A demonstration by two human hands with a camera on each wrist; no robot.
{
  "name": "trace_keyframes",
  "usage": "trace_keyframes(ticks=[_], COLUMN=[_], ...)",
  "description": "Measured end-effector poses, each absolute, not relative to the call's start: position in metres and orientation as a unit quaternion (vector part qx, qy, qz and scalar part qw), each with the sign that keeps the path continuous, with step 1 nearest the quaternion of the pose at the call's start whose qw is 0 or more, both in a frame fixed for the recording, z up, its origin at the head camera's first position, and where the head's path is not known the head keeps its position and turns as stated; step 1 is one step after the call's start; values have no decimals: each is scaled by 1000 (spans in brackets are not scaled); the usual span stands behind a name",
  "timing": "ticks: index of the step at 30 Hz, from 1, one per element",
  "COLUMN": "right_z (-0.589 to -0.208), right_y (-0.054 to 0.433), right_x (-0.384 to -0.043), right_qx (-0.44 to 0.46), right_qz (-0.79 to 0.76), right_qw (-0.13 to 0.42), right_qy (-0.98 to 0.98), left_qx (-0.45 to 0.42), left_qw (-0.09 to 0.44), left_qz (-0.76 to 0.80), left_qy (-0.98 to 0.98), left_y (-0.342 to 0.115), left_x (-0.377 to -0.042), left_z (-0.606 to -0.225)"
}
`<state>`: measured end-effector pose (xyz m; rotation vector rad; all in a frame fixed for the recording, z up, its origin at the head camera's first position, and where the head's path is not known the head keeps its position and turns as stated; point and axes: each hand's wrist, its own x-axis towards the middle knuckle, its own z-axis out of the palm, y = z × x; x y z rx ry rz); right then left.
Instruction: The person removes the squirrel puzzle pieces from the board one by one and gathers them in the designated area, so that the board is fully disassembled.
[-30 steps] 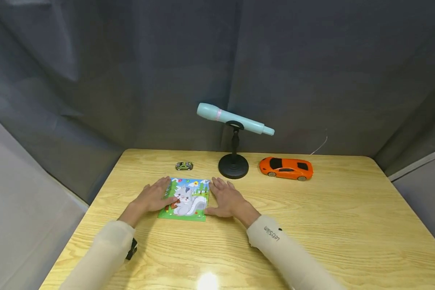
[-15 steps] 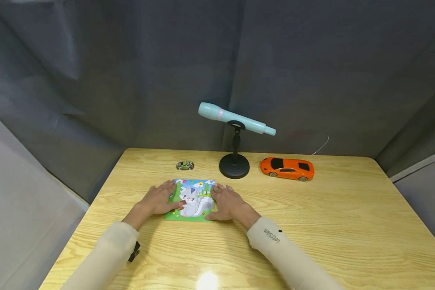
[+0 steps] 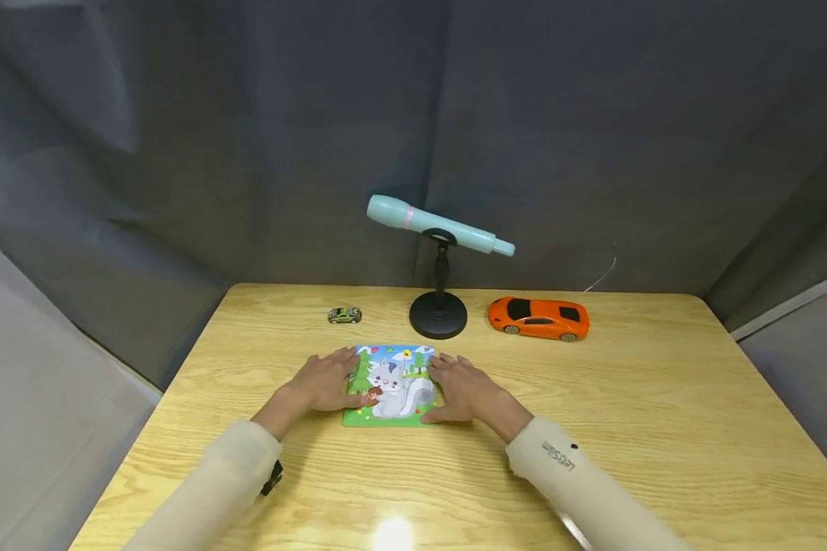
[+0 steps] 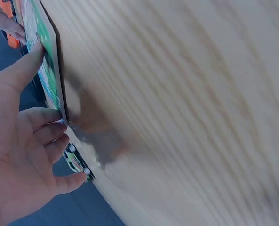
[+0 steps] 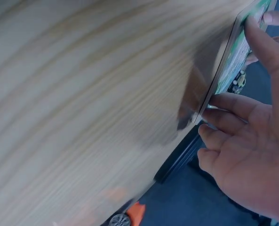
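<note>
Item, picture board (image 3: 401,396); square, printed with a grey-and-white squirrel; face up on the near-middle part of the wood table (image 3: 627,413), between the two hands; whether its underside rests fully on the wood cannot be told.

Item, left hand (image 3: 322,380); loosely spread, fingers nearly straight; thumb (image 4: 30,63) laid on the printed face, index fingertip at the board's edge; a light contact, no closed grip.

Item, right hand (image 3: 467,390); likewise spread and relaxed; thumb (image 5: 262,43) on the face by the near right corner, fingers along the right side; nothing clenched.

Item, surroundings; small green car (image 3: 344,314) past the far left corner; black stand (image 3: 438,315) just beyond the far edge, bearing a pale blue microphone (image 3: 441,223); orange car (image 3: 539,318) to the right.

Item, handling notes, by judgement; the step in hand appears to be steadying or positioning the board; matched, gentle pressure from both sides would keep it square; thumbs best kept light, lest the board tip or drag; both sides best moved together, since uneven pushing could twist it; the stand's base is the nearest obstacle, so forward travel deserves care.
</note>
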<state>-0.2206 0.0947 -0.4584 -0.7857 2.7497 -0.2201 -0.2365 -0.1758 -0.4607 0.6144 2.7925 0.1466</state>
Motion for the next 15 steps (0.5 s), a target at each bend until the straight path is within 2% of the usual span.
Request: trace_keyframes(ticks=[15], right_z=[-458], right_y=[163], right_x=[-204], right_qx=[-242], right_qz=[-117], right_qw=[143], right_qy=[953], left_qx=[256], left_qw=[153], left_qz=[60], left_qy=[953], left_y=[-121], left_x=[-227], left_z=[-461])
